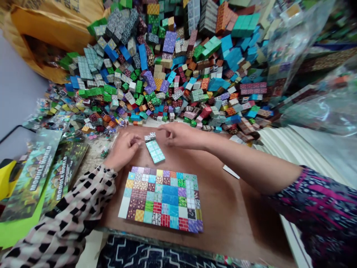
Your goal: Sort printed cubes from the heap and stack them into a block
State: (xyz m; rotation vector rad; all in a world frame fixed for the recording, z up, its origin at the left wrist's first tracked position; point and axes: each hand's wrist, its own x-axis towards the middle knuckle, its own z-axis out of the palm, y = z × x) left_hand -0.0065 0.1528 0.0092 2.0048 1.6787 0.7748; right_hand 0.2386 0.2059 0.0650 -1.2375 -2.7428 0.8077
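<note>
My left hand point(124, 147), in a checkered sleeve, rests on the brown board with its fingers loosely bent and apart. Just right of its fingertips lies a small grey-and-white speckled block piece point(150, 137). Below that piece is a pale turquoise flat block point(155, 151), tilted on the board. From the right my right hand point(178, 134) reaches in over the board, index finger stretched left and thumb apart, with nothing visible between them. Nearer to me lies a mosaic sheet of many coloured squares point(163, 197).
A large heap of coloured blocks point(167, 74) fills the back. A yellow bag point(55, 22) stands at back left, clear plastic bags point(320, 100) at right. Printed booklets point(33, 175) lie left of the brown board point(223, 219). Stacked white sheets point(281, 145) are on the right.
</note>
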